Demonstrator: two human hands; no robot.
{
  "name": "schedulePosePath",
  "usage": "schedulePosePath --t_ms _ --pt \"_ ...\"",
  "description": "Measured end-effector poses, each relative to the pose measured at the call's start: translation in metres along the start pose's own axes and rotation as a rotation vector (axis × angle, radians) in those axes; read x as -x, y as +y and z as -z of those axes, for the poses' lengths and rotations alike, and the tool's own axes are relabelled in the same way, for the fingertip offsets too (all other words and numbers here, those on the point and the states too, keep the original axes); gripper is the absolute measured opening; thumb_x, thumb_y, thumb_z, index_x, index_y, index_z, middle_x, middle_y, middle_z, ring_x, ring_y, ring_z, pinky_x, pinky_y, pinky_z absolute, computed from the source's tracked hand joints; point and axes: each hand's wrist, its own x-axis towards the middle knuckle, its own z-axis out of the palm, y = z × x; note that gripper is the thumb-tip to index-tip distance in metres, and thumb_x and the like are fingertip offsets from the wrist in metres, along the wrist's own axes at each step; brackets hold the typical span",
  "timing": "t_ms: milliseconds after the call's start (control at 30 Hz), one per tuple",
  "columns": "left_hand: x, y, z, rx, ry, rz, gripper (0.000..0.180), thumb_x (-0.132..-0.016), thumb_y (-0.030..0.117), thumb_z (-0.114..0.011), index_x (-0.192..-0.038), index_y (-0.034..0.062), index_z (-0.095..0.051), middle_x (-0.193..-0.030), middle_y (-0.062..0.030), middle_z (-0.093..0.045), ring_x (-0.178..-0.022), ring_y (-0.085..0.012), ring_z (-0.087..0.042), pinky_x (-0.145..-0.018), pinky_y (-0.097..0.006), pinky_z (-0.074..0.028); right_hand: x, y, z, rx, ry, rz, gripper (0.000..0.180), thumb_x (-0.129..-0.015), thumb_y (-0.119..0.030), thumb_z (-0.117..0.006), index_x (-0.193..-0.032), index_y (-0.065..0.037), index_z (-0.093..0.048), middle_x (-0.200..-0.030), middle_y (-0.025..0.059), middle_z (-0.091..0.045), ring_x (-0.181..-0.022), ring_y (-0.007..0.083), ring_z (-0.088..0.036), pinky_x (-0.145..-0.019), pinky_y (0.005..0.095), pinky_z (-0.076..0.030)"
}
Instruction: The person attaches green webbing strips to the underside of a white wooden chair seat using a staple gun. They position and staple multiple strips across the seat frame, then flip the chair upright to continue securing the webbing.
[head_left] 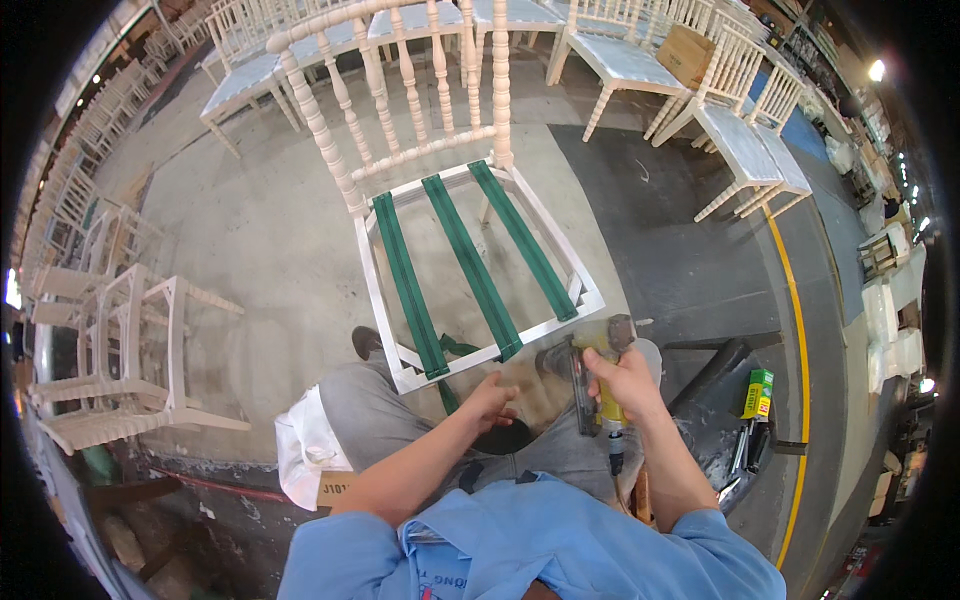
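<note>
At lower centre, the right hand (620, 382) grips a yellow staple gun (597, 375); the left hand (492, 400), fingers loosely open, rests beside the white chair frame (372, 270) with 3 green webbing straps (470, 262).

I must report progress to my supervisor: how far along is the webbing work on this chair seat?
Done: three green straps run front to back across the white chair frame. In hand: the right hand grips a yellow staple gun near the front rail, and the left hand reaches toward the strap ends there. Left: no crosswise straps and no seat pad show.
</note>
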Motion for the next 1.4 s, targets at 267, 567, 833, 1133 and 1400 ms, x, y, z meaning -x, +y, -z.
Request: schedulePosePath --t_ms 267,567,833,1133,1400 --pt "-0.05 -0.03 -0.006 -0.113 0.033 -0.443 0.042 -0.088 0.023 -0.071 -0.128 0.0133 -0.064 -0.126 -0.0129 -0.061 -0.116 -0.0281 -0.058 -0.094 -0.039 -0.046 0.002 0.002 -0.013 0.005 -0.157 0.085 0.025 -0.092 -0.024 -0.071 -0.099 -0.001 -0.064 -0.082 0.0025 -0.062 -0.056 0.0112 -0.058 -0.048 0.0264 -0.046" --pt "0.032 0.053 0.018 -0.231 -0.045 -0.526 0.03 -0.096 0.03 -0.06 -0.103 0.0033 -0.07 -0.095 -0.0065 -0.072 -0.085 -0.0159 -0.064 -0.075 -0.032 -0.051 -0.017 0.004 -0.02 0.069 -0.157 0.022 0.031 -0.092 -0.027 -0.071 -0.108 -0.003 -0.06 -0.083 0.0024 -0.062 -0.053 0.0108 -0.055 -0.047 0.0267 -0.044" --pt "-0.004 0.114 0.035 0.051 -0.043 -0.291 0.028 -0.1 0.029 -0.048 -0.106 0.0053 -0.062 -0.096 -0.0019 -0.075 -0.06 -0.0089 -0.054 -0.046 -0.029 -0.043 -0.059 -0.002 -0.05 0.24 -0.18 -0.103 0.035 -0.091 -0.029 -0.072 -0.109 -0.001 -0.06 -0.085 0.0034 -0.062 -0.053 0.0109 -0.054 -0.047 0.0271 -0.044" --pt "-0.012 0.114 0.036 0.097 -0.004 -0.243 0.03 -0.099 0.031 -0.052 -0.099 0.0065 -0.07 -0.085 0.0005 -0.07 -0.062 -0.0103 -0.053 -0.044 -0.031 -0.039 -0.076 0.005 -0.069 0.387 -0.135 -0.132 0.041 -0.089 -0.032 -0.074 -0.109 0.002 -0.062 -0.082 0.0054 -0.065 -0.052 0.0114 -0.056 -0.048 0.0286 -0.046" --pt "-0.014 0.115 0.04 0.11 -0.042 -0.244 0.028 -0.098 0.029 -0.052 -0.096 0.0063 -0.068 -0.09 -0.0002 -0.072 -0.062 -0.01 -0.053 -0.044 -0.03 -0.039 -0.075 0.005 -0.075 0.426 -0.139 -0.12 0.04 -0.09 -0.033 -0.073 -0.108 0.001 -0.063 -0.08 0.0059 -0.066 -0.052 0.0119 -0.057 -0.047 0.0294 -0.047"
